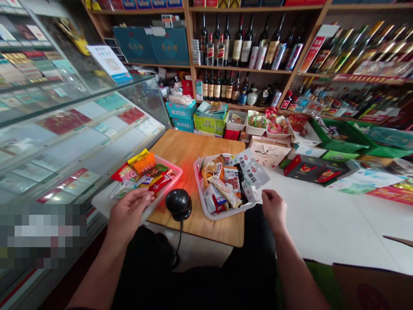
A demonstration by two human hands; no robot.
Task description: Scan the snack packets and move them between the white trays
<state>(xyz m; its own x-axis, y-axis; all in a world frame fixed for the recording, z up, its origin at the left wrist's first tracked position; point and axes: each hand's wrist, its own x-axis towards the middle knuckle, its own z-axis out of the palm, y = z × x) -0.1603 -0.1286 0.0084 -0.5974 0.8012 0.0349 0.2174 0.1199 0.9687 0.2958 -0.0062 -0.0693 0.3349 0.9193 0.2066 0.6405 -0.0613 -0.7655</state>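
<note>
The left hand [130, 211] rested on the near rim of the left tray [176, 172], a shallow pink plastic tray that lay at the left edge of the wooden bench [180, 148], partly overhanging toward the glass case [80, 129]. The tray held loose snack packets [145, 170]; these appeared light, soft and crinkly, with glossy film that would likely slip under a pinch, so a hold across a packet's flat faces or sealed end would suit best. The tray itself looked thin and somewhat flexible; support under the rim on both sides would be the safer hold. The left grip was apart, fingers extended and lying flat over the rim, clamped on nothing. The right hand [274, 209] hung just beside the near right corner of the white tray [197, 170], also full of packets, fingers loosely curled together, apparently holding nothing. Both forearms reached forward from low in the view. A black scanner [178, 203] stood between the trays.
</note>
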